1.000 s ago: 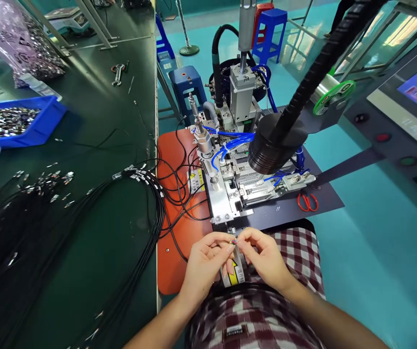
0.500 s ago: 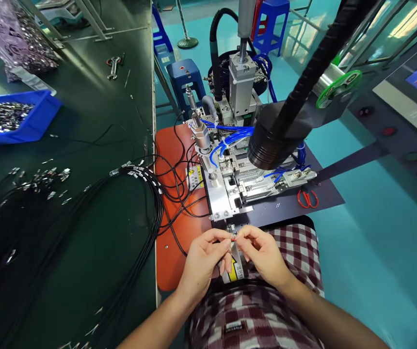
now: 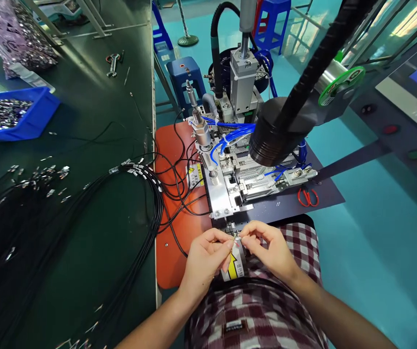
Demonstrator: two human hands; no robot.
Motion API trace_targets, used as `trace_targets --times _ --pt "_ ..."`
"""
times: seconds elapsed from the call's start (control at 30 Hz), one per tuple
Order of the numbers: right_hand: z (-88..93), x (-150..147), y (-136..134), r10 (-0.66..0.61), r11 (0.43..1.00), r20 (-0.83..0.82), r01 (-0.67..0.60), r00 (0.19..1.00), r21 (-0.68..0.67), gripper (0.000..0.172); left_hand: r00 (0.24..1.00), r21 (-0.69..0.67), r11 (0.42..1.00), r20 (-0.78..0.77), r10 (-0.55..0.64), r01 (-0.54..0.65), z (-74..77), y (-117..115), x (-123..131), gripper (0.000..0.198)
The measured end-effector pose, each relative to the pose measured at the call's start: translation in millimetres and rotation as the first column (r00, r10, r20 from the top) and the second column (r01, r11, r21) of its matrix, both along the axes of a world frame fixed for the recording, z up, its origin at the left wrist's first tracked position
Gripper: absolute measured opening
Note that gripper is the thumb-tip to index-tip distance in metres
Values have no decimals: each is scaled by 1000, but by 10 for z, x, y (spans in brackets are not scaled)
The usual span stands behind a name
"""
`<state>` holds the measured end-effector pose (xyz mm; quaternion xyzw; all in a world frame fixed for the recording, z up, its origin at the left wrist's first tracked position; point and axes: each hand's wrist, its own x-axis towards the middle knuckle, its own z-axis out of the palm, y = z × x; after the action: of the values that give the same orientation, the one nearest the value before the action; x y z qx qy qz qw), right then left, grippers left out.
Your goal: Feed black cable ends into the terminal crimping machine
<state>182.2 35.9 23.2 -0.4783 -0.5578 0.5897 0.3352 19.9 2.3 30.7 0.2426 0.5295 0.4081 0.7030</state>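
Both hands meet in front of the machine's near edge, above the checked apron [image 3: 252, 310]. My left hand [image 3: 208, 254] is closed in a pinch on the end of some thin wires [image 3: 236, 241], where small red and pale strands show. My right hand [image 3: 268, 249] is also pinched, its thumb and forefinger on the pale strand ends. The rest of the wires is hidden by the fingers. Just beyond the fingertips is the silver metal fixture [image 3: 223, 194] of the machine. Beneath the hands is a yellow-and-white arrow label [image 3: 233, 264].
A bundle of black cables [image 3: 153, 218] curves over the dark bench [image 3: 95, 252] and orange board [image 3: 172, 261]. Red-handled scissors [image 3: 308, 197] lie on the machine base. A black camera barrel [image 3: 272, 140] hangs above the fixture. At left are a blue bin [image 3: 37, 114] of metal parts and wrenches [image 3: 113, 65].
The right fingertips have drawn slightly apart from the left ones and up, so more of the pale and red strands shows between them. The left hand has barely moved.
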Motion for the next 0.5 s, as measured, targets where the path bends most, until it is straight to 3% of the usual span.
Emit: trace_targets --times 0.27,0.5 --pt "40 -96 4 23 996 -40 -26 999 -87 15 1000 11 1000 -18 -20 20 -26 -19 -8 25" --pt "50 -64 4 31 996 -58 -36 998 -85 18 999 26 999 -33 -36 37 -24 -29 -21 25"
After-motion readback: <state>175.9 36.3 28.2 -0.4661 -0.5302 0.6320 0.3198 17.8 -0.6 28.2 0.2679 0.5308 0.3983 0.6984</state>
